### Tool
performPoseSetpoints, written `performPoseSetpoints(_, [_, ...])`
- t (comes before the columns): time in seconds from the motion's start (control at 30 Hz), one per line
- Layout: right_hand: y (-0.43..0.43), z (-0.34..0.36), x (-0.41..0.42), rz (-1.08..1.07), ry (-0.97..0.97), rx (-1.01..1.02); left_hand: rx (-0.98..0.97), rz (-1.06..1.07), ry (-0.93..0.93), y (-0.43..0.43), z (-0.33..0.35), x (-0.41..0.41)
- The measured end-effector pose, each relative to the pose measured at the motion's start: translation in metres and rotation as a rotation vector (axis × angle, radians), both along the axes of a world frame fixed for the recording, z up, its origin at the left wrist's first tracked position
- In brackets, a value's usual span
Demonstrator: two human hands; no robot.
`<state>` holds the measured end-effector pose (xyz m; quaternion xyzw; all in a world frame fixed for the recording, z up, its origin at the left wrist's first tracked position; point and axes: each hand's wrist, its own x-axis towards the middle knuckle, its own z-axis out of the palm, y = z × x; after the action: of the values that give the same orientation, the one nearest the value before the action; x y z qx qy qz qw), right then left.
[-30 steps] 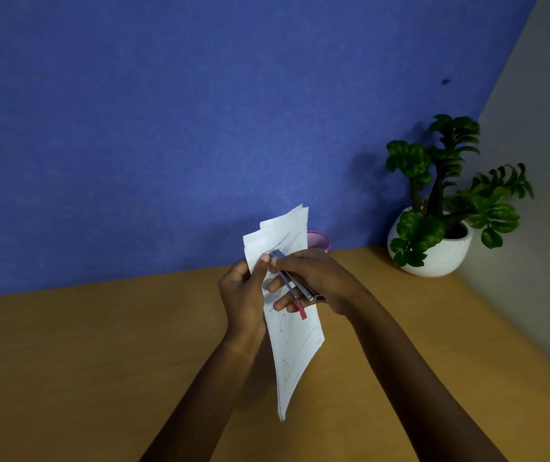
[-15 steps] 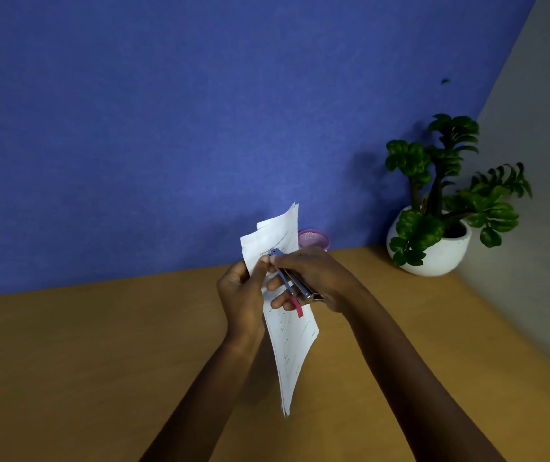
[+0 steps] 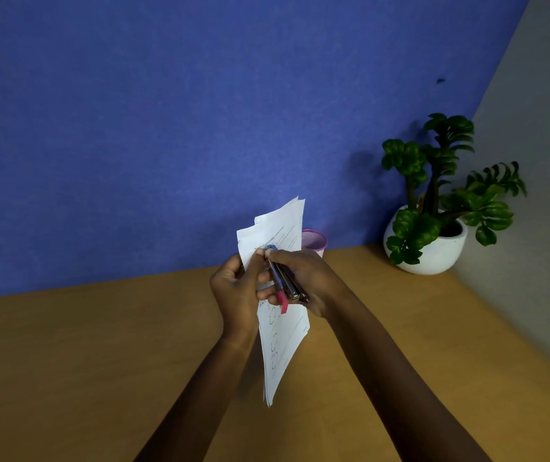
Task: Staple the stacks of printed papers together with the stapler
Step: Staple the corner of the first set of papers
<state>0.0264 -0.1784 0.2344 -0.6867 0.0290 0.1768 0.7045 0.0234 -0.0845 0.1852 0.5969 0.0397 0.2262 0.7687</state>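
Left hand (image 3: 233, 288) pinching the stack of white printed papers (image 3: 280, 295) upright above the wooden table (image 3: 66, 361), right hand (image 3: 303, 278) fingers wrapped round the small blue-and-metal stapler (image 3: 283, 281) at the stack's top-left edge, plenty of open table all around.

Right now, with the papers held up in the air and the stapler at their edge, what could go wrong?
1. The sheets in the paper stack look fanned at the top and bottom, so a staple may lock them in misaligned or miss a sheet.
2. The left hand has its thumb right beside the head of the stapler, so it might get pinched.
3. Unsupported, the stack could flex as the right hand squeezes.
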Motion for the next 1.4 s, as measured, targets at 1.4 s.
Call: performPoseSetpoints(1.4, [-0.002,0.020,-0.005,-0.032,-0.094,-0.017,-0.186,-0.022,-0.022,-0.009,0.020,-0.006])
